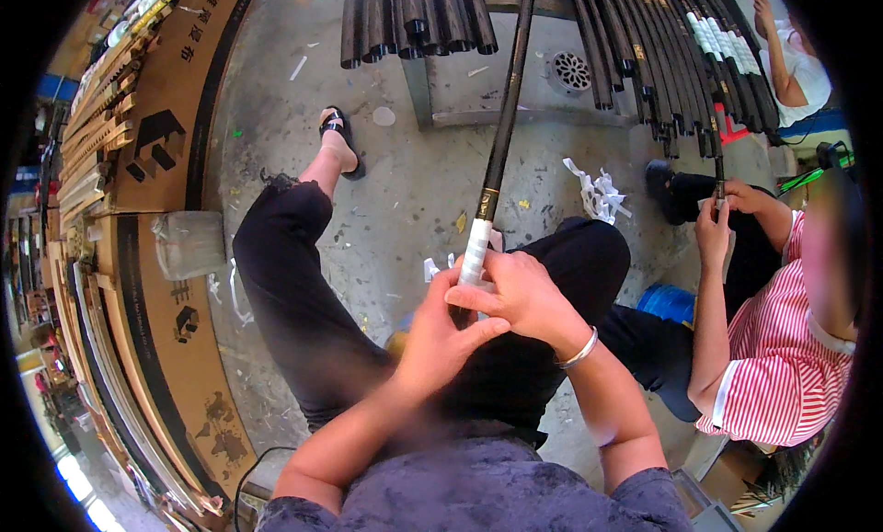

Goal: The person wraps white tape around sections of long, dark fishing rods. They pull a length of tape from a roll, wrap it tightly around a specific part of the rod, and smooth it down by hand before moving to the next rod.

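Note:
A long black rod (501,146) with gold markings slants from the far side toward my lap. Near its lower end a white wrap (475,249) covers a section of it. My left hand (440,328) closes round the rod below the wrap, thumb pointing right. From the right, my right hand (522,295) is closed over the white-wrapped part, its thumb lying across the top. A silver bangle (579,348) circles the right wrist. My fingers hide part of the rod's near end, so the wrap's lower edge cannot be made out.
Black tubes (414,22) rest on a rack ahead; more rods (662,63), some white-banded, lie far right. White strips (600,196) litter the floor. Cardboard boxes (175,348) stand left. A co-worker in a striped shirt (782,366) holds a rod at right; another person is beyond.

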Tool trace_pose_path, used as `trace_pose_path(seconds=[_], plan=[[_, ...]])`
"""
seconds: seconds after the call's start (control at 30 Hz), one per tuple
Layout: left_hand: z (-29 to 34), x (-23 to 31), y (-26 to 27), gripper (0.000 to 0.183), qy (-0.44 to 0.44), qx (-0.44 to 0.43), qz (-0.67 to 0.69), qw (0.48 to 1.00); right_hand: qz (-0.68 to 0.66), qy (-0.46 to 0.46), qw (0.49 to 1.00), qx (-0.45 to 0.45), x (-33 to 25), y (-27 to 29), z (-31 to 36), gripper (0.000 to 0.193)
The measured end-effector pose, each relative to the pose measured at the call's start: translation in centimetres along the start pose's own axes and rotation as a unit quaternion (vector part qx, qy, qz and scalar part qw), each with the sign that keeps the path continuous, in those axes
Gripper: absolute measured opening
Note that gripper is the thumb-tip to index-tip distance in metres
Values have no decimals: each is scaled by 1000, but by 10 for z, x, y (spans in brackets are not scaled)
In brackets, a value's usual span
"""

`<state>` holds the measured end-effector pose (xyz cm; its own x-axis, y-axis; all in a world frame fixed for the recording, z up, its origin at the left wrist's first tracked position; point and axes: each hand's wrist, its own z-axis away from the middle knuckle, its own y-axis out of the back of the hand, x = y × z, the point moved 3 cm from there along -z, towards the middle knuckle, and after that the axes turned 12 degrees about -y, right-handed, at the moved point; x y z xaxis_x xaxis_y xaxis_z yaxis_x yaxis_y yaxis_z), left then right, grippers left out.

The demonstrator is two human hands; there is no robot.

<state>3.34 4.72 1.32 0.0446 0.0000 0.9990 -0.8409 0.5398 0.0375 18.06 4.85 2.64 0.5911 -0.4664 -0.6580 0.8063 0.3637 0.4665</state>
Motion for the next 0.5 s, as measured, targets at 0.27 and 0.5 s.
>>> trace_pose_path(seconds=[0.27,0.5], plan=[[-2,19,-6,30,211,8,155,965,-99,28,995,-17,8,15,26,36],[-3,23,-6,20,146,28,84,985,-90,74,993,25,-2,26,39,37]])
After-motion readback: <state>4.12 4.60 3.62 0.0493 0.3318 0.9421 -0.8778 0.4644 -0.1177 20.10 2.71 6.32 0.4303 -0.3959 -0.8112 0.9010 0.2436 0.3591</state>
